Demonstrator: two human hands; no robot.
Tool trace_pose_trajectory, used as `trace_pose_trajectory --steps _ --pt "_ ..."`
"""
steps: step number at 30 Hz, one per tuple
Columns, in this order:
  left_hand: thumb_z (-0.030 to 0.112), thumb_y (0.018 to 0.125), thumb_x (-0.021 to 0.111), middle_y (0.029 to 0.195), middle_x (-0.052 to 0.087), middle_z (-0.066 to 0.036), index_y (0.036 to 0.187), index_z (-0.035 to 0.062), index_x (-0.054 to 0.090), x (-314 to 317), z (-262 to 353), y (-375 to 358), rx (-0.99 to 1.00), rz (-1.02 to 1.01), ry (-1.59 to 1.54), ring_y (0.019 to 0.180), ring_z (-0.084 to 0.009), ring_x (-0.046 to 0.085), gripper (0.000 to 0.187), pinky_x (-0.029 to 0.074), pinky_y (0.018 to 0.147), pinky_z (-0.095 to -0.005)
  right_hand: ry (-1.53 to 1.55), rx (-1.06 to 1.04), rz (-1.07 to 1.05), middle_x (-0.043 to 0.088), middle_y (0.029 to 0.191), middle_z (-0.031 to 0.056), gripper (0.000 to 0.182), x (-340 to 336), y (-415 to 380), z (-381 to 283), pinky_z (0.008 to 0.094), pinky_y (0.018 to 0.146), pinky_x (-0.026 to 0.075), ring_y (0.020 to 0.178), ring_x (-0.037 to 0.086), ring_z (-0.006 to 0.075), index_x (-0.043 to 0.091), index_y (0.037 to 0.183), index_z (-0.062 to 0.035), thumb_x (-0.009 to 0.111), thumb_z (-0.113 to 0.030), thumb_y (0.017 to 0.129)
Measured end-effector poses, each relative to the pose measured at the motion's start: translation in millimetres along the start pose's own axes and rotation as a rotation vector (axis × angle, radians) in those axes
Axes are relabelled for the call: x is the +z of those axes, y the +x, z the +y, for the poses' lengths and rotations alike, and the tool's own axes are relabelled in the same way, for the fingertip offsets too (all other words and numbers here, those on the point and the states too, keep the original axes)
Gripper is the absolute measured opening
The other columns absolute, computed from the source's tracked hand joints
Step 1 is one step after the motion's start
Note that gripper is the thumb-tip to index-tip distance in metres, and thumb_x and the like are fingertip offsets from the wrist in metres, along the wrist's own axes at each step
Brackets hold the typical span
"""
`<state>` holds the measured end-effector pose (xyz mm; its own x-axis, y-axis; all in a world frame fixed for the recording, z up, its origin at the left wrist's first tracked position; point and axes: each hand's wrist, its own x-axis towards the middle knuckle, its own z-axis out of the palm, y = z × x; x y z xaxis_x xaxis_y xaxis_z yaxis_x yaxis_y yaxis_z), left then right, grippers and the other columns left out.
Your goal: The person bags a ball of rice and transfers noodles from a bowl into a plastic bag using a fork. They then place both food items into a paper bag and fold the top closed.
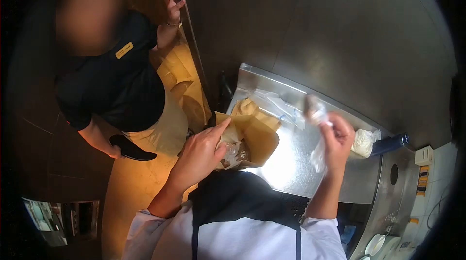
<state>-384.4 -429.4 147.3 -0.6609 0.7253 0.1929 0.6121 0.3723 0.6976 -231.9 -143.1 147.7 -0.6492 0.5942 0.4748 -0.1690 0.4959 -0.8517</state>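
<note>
A brown paper bag (262, 139) stands with its mouth open at the left end of the steel counter (296, 150). Inside it, clear plastic packets (235, 152) with brownish contents show in part. My left hand (201, 148) holds the bag's left rim, index finger stretched along it and thumb at the mouth. Raised over the counter to the right, my right hand (339, 136) is closed round a small clear plastic bag (316, 112). Something brownish is in its top; motion blur hides what. A loose plastic end hangs below the fist.
Crumpled brown paper (250, 108) and clear plastic bags (279, 104) lie behind the paper bag. A tied bag of pale contents (364, 142) and a dark blue bottle (391, 144) are at the right. Another person (114, 85) stands at the left, holding a black flat object (133, 148).
</note>
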Motion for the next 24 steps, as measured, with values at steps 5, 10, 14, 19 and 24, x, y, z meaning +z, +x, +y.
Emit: trace_pose_trajectory --steps 5,10,14,19,24 --pt "0.005 0.091 0.068 0.087 0.067 -0.015 0.147 -0.0006 0.052 -1.9 1.6 -6.3 -0.081 -0.036 -0.028 0.073 -0.0209 0.064 0.059 0.053 0.073 -0.0339 -0.093 0.018 -0.457 0.07 0.087 0.0065 0.024 52.3 1.3 -52.6 0.0273 0.063 0.052 0.072 0.064 0.0119 0.074 0.11 -0.0006 0.076 -0.012 0.089" --pt "0.015 0.102 0.059 0.095 0.07 -0.01 0.147 -0.0013 0.046 9.5 -25.3 -30.0 -0.144 0.194 -0.522 0.083 -0.0173 0.067 0.049 0.055 0.08 -0.0329 0.244 0.326 -0.195 0.07 0.1 0.0067 0.02 41.4 -35.4 7.6 0.0277 0.074 0.053 0.086 0.065 0.0132 0.071 0.107 -0.0019 0.074 -0.012 0.09" --pt "0.018 0.107 0.047 0.11 0.069 -0.016 0.131 -0.0019 0.049 23.5 -98.5 -40.7 -0.249 0.212 -0.981 0.101 -0.0228 0.069 0.031 0.055 0.092 -0.0343 0.257 0.366 -0.201 0.068 0.111 0.0105 0.017 42.0 -103.1 44.1 0.0327 0.087 0.054 0.101 0.065 0.0182 0.068 0.097 -0.0025 0.078 -0.01 0.085" --pt "-0.006 0.095 0.059 0.148 0.048 -0.012 0.127 0.0056 0.054 58.3 -162.1 -13.3 -0.064 0.09 -0.774 0.131 -0.0217 0.055 0.034 0.048 0.108 -0.0397 -0.014 0.103 -0.244 0.067 0.126 0.019 0.027 60.5 -148.6 44.5 0.0446 0.103 0.048 0.121 0.062 0.0335 0.07 0.096 -0.0044 0.087 -0.013 0.076" --pt "-0.013 0.074 0.073 0.163 0.035 -0.009 0.139 0.0119 0.052 65.6 -186.3 44.3 0.04 -0.391 -1.005 0.15 -0.0247 0.034 0.072 0.03 0.124 -0.0419 -0.108 -0.06 -0.319 0.056 0.144 0.0248 0.034 68.9 -148.5 20.8 0.0481 0.111 0.043 0.136 0.053 0.0415 0.074 0.101 -0.0069 0.091 -0.019 0.074"
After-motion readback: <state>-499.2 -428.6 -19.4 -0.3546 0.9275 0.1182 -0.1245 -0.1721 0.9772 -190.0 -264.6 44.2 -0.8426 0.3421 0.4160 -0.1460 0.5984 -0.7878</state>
